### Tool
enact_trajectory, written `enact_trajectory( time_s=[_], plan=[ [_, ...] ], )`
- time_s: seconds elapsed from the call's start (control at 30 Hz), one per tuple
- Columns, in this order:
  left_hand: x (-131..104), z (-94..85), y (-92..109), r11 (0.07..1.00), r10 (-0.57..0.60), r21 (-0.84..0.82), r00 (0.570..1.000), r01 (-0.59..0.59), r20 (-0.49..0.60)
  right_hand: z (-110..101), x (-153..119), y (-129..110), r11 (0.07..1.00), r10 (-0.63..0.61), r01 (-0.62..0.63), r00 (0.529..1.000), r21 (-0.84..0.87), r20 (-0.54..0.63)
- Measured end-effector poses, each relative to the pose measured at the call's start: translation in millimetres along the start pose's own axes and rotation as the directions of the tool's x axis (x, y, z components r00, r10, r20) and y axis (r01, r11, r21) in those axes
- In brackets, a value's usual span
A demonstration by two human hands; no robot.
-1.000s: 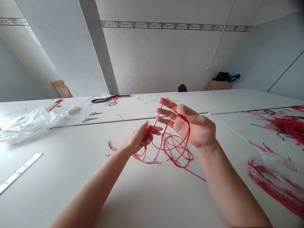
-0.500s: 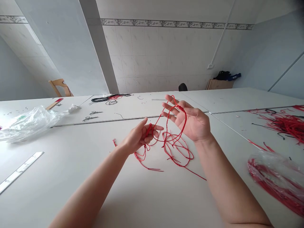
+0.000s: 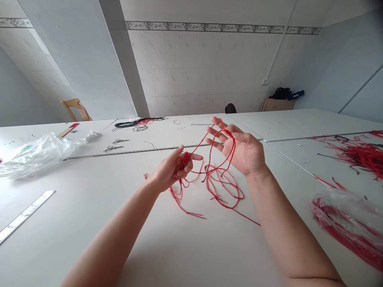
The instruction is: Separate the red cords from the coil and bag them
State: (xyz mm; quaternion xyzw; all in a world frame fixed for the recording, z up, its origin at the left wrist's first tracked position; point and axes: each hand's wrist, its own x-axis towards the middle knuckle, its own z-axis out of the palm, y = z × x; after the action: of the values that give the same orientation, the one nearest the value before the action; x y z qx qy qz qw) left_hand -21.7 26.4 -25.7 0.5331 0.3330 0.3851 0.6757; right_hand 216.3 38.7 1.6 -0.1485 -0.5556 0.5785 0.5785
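Red braided cord [image 3: 201,142] runs taut between my two hands above the table. My left hand [image 3: 175,166] is closed on a small bundle of it, with the index finger pointing right. A knotted section [image 3: 229,134] of the cord hangs from my right hand [image 3: 243,149], pinched between thumb and index finger while the other fingers are spread. From there a loop drops toward the tabletop. Below and between the hands lie more red cords [image 3: 225,190] in loose loops with small knots. Further red strands [image 3: 182,205] trail beneath my left hand.
Clear plastic bags [image 3: 44,153] and a ruler-like strip [image 3: 26,215] lie left. Small scissors [image 3: 113,148] and black cords [image 3: 134,124] are farther back. On the right are a heap of red cords [image 3: 362,157] and a bag of red cord [image 3: 350,227].
My left hand has shifted slightly left and up, drawing the cord between the hands straighter. The knotted section in my right hand has risen a little and its loop has narrowed.
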Motion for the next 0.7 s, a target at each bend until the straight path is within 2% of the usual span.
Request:
enact_trajectory(
  time_s=[0.23, 0.3, 0.4, 0.47, 0.57, 0.63, 0.7],
  plan=[
    [-5.7, 2.3, 3.0, 0.999, 0.044, 0.029, 0.999, -0.044, -0.014, -2.6, 0.3, -2.3, 0.997, 0.032, -0.034, 0.999, -0.073, -0.035],
    [-6.3, 3.4, 6.9, 0.997, 0.073, -0.013, 0.996, -0.074, -0.057, -5.0, 1.3, -2.2, 0.991, 0.062, -0.067, 0.997, -0.112, -0.045],
    [-9.2, 7.0, 19.9, 0.979, 0.148, -0.111, 0.973, -0.169, -0.179, -10.4, 3.2, 1.1, 0.966, 0.087, -0.104, 0.993, -0.237, -0.082],
    [-13.9, 9.3, 32.9, 0.952, 0.213, -0.156, 0.937, -0.262, -0.278, -15.3, 4.7, 6.0, 0.917, 0.062, -0.108, 0.99, -0.383, -0.129],
    [-24.3, 9.6, 54.0, 0.896, 0.305, -0.173, 0.849, -0.41, -0.432, -23.9, 7.5, 16.8, 0.789, 0.015, -0.119, 0.984, -0.603, -0.175],
    [-32.1, 6.9, 66.0, 0.849, 0.359, -0.166, 0.778, -0.502, -0.515, -29.6, 9.7, 25.4, 0.717, 0.022, -0.14, 0.984, -0.683, -0.179],
    [-39.2, 3.1, 75.0, 0.804, 0.401, -0.157, 0.718, -0.573, -0.569, -35.3, 11.9, 34.2, 0.683, 0.047, -0.16, 0.983, -0.713, -0.175]
  ],
)
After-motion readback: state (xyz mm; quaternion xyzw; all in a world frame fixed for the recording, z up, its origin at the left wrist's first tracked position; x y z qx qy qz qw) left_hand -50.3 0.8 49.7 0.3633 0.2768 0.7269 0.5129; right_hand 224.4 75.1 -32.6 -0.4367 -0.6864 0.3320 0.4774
